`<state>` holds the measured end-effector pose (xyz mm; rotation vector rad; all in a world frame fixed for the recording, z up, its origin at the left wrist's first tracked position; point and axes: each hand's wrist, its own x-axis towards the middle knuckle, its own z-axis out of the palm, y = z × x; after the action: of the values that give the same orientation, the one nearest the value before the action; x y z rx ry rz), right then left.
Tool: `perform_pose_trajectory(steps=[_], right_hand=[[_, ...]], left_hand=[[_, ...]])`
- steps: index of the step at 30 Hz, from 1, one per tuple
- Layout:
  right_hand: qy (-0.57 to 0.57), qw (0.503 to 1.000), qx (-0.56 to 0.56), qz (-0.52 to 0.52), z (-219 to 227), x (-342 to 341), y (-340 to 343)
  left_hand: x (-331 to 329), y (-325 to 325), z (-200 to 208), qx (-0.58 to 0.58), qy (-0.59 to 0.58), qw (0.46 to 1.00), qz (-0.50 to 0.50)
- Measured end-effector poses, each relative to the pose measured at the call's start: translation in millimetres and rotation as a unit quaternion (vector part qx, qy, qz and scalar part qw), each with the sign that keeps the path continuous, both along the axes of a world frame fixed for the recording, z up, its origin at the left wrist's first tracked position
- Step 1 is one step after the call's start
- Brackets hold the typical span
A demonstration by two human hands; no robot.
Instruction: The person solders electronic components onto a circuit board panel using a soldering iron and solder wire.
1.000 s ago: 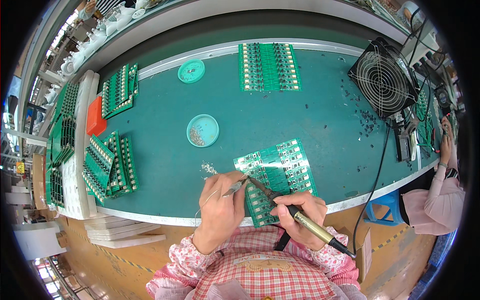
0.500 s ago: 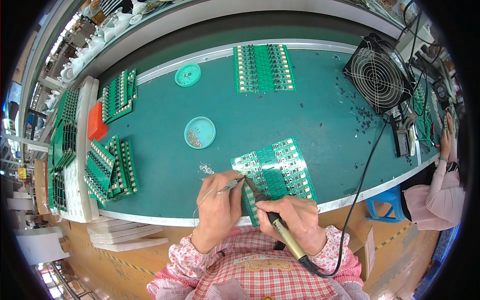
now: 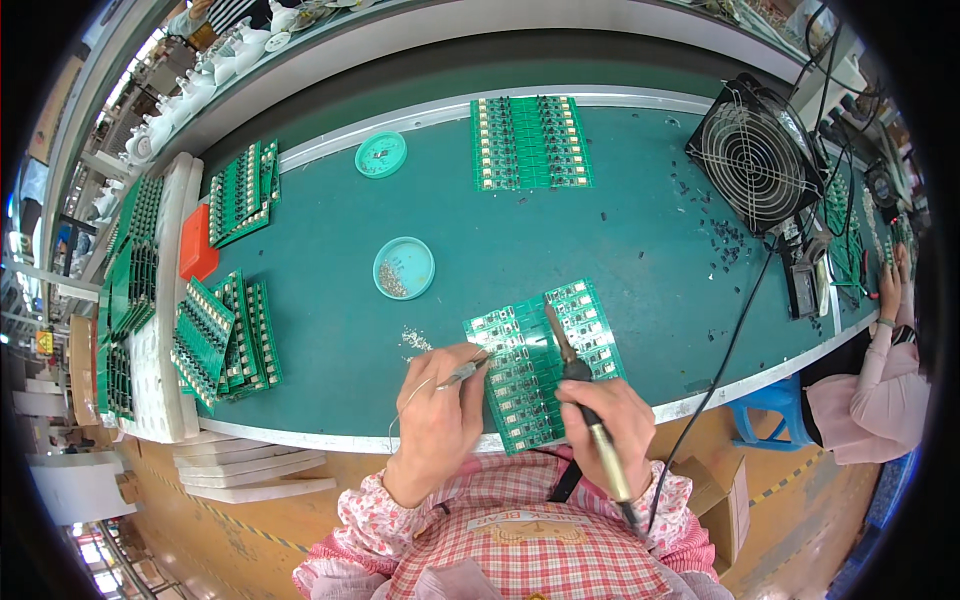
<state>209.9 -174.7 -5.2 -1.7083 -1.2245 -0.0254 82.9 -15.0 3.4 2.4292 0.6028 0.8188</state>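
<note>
A green circuit board panel (image 3: pixel 540 345) with rows of small components lies at the bench's front edge. My right hand (image 3: pixel 612 425) is wrapped round a soldering iron (image 3: pixel 600 440) with a gold-coloured handle, its tip over the panel's upper middle. At the panel's left edge, my left hand (image 3: pixel 435 420) is closed on slim metal tweezers (image 3: pixel 462 374), pointing toward the board. A thin wire (image 3: pixel 400 410) curves down beside that hand. Small pale parts (image 3: pixel 414 342) lie loose just beyond it, and a turquoise dish (image 3: pixel 405 267) with more small parts stands farther back.
Another board panel (image 3: pixel 531 142) lies at the back, left of it a second turquoise dish (image 3: pixel 381 155). Stacked boards (image 3: pixel 228 335) and a red box (image 3: pixel 198 244) stand at left. A black fan (image 3: pixel 757 155), scattered black bits (image 3: pixel 730 240) and a co-worker's arm (image 3: pixel 880 340) are at right.
My right hand has moved right, and the soldering iron's tip has shifted from beside the tweezers to the panel's upper middle. My left hand stays almost in place.
</note>
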Motion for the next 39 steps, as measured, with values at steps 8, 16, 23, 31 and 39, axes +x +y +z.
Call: perform_pose_trajectory(steps=[8, 16, 23, 31, 39], right_hand=[[-0.110, 0.982, -0.144, -0.045, 3, -10, 19], [-0.108, 0.987, -0.097, -0.062, 2, -9, 28], [-0.088, 0.990, -0.088, -0.066, 0, -12, 23], [-0.082, 0.991, -0.083, -0.059, -1, -7, 25], [-0.073, 0.991, -0.080, -0.076, 7, -6, 21]], left_hand=[[-30, 12, -3, -0.067, -0.030, 0.994, 0.078], [-41, 13, -9, -0.040, -0.015, 0.997, 0.068], [-40, 10, -8, -0.042, -0.013, 0.996, 0.072], [-36, 12, -7, -0.030, -0.005, 0.997, 0.070], [-31, 12, -6, -0.004, -0.015, 0.998, 0.065]])
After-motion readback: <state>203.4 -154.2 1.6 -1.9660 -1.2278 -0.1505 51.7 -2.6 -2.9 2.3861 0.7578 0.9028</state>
